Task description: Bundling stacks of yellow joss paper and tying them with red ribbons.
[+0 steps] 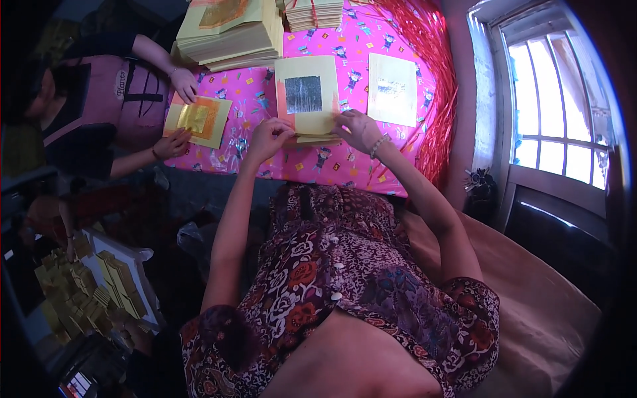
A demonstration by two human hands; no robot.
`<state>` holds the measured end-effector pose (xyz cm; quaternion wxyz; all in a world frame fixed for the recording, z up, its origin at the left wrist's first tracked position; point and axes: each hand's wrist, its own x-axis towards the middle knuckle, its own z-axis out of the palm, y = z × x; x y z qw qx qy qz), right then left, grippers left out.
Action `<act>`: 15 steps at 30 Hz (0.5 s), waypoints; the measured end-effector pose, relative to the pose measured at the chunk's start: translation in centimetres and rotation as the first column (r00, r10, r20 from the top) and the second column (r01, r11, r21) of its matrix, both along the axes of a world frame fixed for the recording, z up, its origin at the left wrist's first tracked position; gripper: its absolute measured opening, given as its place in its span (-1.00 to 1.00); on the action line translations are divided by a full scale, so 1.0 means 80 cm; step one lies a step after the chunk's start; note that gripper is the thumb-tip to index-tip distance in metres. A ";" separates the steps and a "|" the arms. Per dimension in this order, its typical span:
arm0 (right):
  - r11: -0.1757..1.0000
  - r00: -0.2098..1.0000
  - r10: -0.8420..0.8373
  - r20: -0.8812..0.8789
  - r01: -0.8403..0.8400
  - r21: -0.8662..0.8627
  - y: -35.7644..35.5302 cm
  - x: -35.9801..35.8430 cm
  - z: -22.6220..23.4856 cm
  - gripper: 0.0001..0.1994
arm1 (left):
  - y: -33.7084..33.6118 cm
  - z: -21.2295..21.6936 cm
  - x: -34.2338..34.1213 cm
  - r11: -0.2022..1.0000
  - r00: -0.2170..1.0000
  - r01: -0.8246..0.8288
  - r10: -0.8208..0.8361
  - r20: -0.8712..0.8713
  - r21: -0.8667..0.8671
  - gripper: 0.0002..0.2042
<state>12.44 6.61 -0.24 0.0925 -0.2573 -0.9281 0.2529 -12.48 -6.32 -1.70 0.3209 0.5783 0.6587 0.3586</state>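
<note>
A pale yellow sheet of joss paper [308, 69] with a silver foil square and an orange patch lies in front of me, its near edge slightly raised over more sheets. At its near left corner, my left hand [272, 137] is closed, thumb and fingers pinching the edge. My right hand [359, 130], with a bead bracelet at the wrist, pinches the near right corner. Just right of it rests another pale sheet [393, 109] with silver foil. To the left, a co-worker's two hands touch a gold-foil sheet [198, 121].
The table has a pink patterned cover [325, 159]. Tall stacks of yellow paper [232, 43] stand at the far left, with a tied bundle [314, 16] beside them. Red shredded strips [441, 99] line the right edge. Lower left, yellow bundles [79, 285] sit near other people.
</note>
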 end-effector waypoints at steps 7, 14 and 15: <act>0.935 0.986 0.165 -0.024 -0.149 0.322 0.000 -0.001 -0.003 -0.77 | 0.002 0.014 0.003 1.000 0.999 0.013 -0.012 0.047 -0.022 -0.85; 0.983 0.982 0.165 -0.090 -0.156 0.097 0.028 -0.007 0.018 -0.82 | 0.010 0.022 -0.013 0.954 0.896 0.158 -0.031 -0.444 0.254 -0.49; 0.989 0.988 0.150 0.044 -0.149 -0.007 0.031 -0.009 0.025 -0.81 | 0.017 0.021 -0.015 0.950 0.894 0.152 -0.015 -0.447 0.272 -0.54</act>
